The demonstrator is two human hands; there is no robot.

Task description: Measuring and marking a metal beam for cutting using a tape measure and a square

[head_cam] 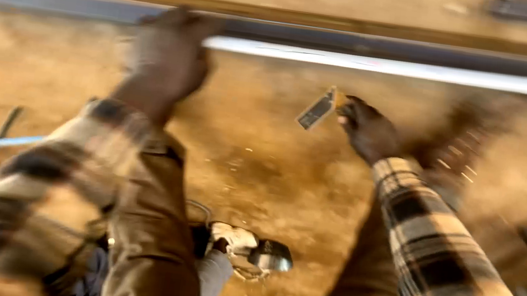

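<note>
Metal bar (396,67) runs three to nine o'clock across the top of my view, long axis flat left-right. My left hand (166,60) sits on it at eleven o'clock, looks curled over it, blur hides the grip. My right hand (368,129) pinches a small flat piece (317,110), just below the bar, nearer one o'clock

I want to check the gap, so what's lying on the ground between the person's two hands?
Only bare sandy ground shows between the left hand on the long metal bar and the right hand holding a small flat piece, in the head view.
</note>
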